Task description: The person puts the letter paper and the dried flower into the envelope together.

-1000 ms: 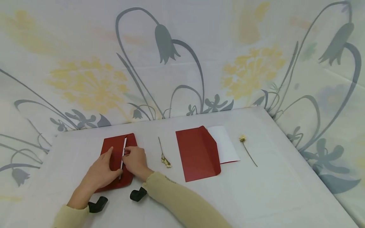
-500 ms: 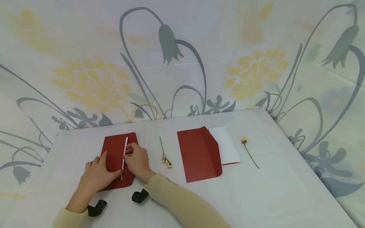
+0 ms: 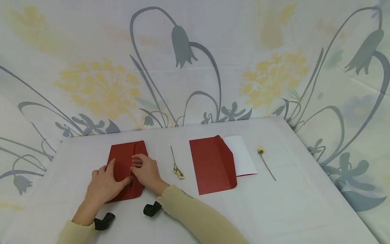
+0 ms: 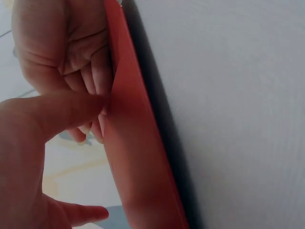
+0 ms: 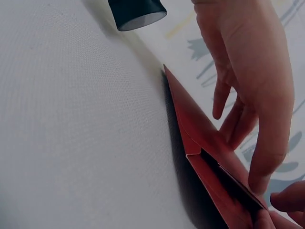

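Observation:
Under both hands at the left of the table lies a red envelope [image 3: 122, 159], its flap spread toward the right. My left hand [image 3: 102, 186] rests on its lower left part, fingers spread and thumb touching the pocket's edge. My right hand [image 3: 148, 173] is over the flap, its fingers loosely bent and apart from its thumb, which touches near the pocket's mouth. In the right wrist view the envelope [image 5: 200, 124] gapes slightly beside my right hand [image 5: 255, 81], with a thin pale edge inside. The left wrist view shows my left thumb [image 4: 66, 112] against the envelope [image 4: 138, 157].
A dried flower sprig [image 3: 177, 171] lies right of my right hand. Farther right are a second red envelope [image 3: 211, 166], a white sheet [image 3: 240, 156] partly under its flap, and another dried flower [image 3: 260, 150]. Floral cloth [image 3: 195, 78] stands behind the table.
The white strip along the pocket's mouth of the left envelope has slid leftward into it and no longer shows in the head view. My right hand's fingers have shifted slightly left.

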`<action>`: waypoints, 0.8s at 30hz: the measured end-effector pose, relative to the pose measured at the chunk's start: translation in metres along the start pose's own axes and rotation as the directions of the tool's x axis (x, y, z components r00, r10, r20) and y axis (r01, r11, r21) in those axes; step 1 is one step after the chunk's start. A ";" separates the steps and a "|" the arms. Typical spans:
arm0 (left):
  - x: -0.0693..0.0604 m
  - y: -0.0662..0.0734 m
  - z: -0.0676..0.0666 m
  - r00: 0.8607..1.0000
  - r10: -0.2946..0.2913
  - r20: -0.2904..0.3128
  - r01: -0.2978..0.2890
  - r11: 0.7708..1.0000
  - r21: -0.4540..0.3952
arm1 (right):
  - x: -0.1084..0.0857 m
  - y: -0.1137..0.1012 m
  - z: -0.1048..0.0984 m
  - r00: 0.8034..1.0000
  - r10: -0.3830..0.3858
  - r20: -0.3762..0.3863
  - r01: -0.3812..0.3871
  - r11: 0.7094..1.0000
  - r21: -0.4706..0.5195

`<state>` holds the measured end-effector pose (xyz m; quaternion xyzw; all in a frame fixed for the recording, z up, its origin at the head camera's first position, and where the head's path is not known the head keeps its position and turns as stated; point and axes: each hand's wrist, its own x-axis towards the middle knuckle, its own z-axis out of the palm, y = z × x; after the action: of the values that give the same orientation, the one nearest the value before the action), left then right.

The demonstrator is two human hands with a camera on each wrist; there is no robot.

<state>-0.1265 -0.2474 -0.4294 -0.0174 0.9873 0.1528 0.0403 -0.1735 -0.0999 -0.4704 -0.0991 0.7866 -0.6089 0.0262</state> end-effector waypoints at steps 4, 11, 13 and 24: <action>-0.001 -0.004 0.000 1.000 0.012 -0.008 -0.012 1.000 0.010 | 0.000 -0.001 -0.004 0.999 0.017 0.029 -0.016 1.000 -0.007; -0.003 -0.006 0.004 1.000 0.013 -0.019 -0.012 0.999 0.049 | 0.000 -0.004 -0.019 0.996 0.007 0.087 -0.008 1.000 0.012; -0.003 -0.005 0.004 1.000 0.009 -0.018 -0.008 0.998 0.056 | 0.001 -0.007 -0.026 0.994 -0.002 0.108 -0.002 1.000 0.030; -0.002 -0.005 0.008 0.989 0.144 -0.036 -0.142 0.989 0.046 | 0.004 -0.019 -0.088 0.986 -0.018 0.167 0.026 0.999 -0.046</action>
<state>-0.1234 -0.2501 -0.4386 0.0514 0.9897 0.1333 0.0099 -0.1890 -0.0218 -0.4290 -0.1590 0.7947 -0.5799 0.0827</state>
